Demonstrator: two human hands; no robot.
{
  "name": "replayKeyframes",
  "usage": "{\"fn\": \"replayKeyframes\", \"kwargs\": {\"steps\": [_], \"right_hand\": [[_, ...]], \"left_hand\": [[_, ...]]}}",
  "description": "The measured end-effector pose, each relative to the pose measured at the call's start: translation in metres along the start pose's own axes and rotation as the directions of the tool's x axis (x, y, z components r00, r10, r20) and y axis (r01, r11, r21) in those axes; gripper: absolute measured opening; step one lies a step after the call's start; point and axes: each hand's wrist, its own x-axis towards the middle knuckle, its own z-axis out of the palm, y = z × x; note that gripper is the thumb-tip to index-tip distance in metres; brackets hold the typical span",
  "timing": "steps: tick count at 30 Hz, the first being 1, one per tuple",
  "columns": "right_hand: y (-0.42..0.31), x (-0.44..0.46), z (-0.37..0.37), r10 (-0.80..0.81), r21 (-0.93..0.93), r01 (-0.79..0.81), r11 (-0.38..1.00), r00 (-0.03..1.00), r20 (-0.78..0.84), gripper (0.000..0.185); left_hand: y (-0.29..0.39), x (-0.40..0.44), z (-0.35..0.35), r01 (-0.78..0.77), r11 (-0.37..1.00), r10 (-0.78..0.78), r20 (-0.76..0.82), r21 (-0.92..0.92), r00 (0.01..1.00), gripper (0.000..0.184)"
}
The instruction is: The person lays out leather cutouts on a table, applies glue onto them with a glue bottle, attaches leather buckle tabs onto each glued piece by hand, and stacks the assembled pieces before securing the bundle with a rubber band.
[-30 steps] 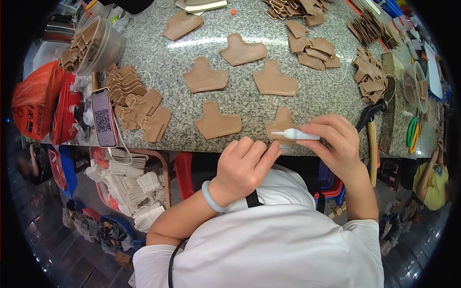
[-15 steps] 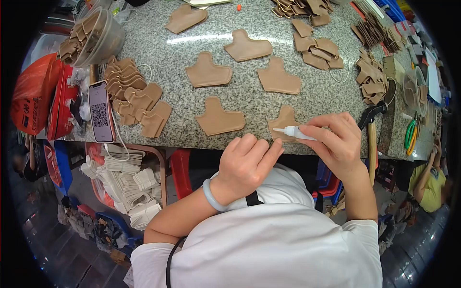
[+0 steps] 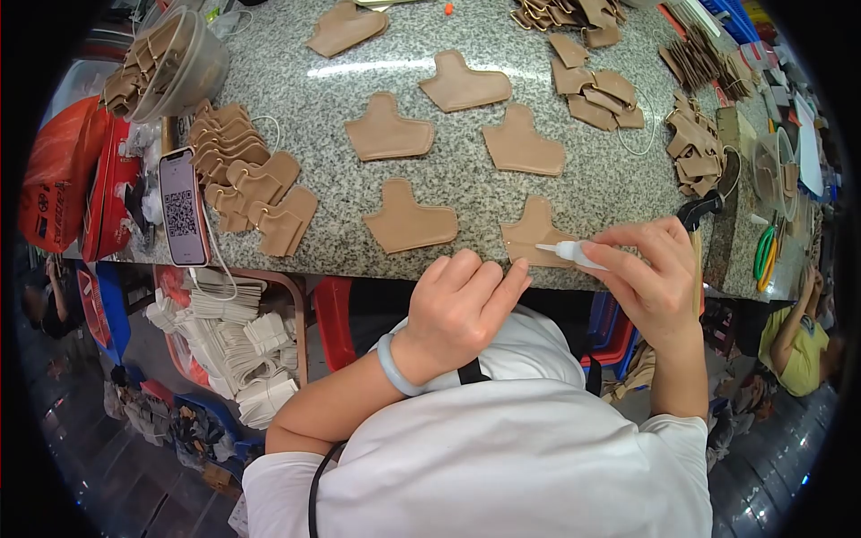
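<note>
A tan leather piece (image 3: 531, 220) lies flat at the near edge of the stone tabletop. My left hand (image 3: 466, 303) is closed, its fingertips at the lower edge of this piece; the thumb is partly hidden. Between the fingers and thumb of my right hand (image 3: 650, 278) is a small white glue bottle (image 3: 574, 252), tilted, its thin nozzle pointing left over the piece. Whether the tip touches the leather I cannot tell. Similar leather pieces lie spread out beyond, the closest being a flat piece (image 3: 408, 218) to the left.
On the left are a phone (image 3: 183, 211) with a cable, stacked leather pieces (image 3: 285, 221) and a plastic tub (image 3: 202, 72). A hammer (image 3: 700, 212) lies at the right. White bundles (image 3: 260, 359) sit below the table edge. Another person in a yellow shirt (image 3: 796, 354) is at far right.
My right hand has moved right and slightly down with the glue bottle, drawing the nozzle across the leather piece. My left hand has stayed in place.
</note>
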Motion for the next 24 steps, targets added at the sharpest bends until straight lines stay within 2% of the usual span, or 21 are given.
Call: {"fn": "replayKeyframes", "kwargs": {"steps": [3,7,12,14,24], "right_hand": [[0.002,0.0,-0.004,0.021,-0.016,-0.021,1.0,1.0,0.0,0.028],[0.011,0.012,0.001,0.062,0.005,-0.061,0.998,0.993,-0.097,0.029],[0.026,0.043,0.02,0.039,-0.027,-0.046,0.999,0.975,-0.218,0.026],[0.032,0.052,0.029,0.011,-0.036,-0.019,0.999,0.976,-0.217,0.025],[0.032,0.074,0.037,-0.104,-0.113,0.085,0.99,0.981,-0.167,0.024]], "left_hand": [[0.001,0.002,-0.002,0.001,1.0,-0.001,0.008,-0.009,1.0,0.034],[-0.005,0.015,-0.012,0.03,0.999,-0.03,-0.005,0.013,1.0,0.04],[-0.025,0.044,-0.009,0.091,0.987,-0.089,-0.019,0.134,0.996,0.029],[-0.03,0.05,-0.005,0.104,0.976,-0.106,0.002,0.194,0.994,0.032],[-0.035,0.056,0.0,0.149,0.97,-0.153,0.004,0.19,0.988,0.026]]}}
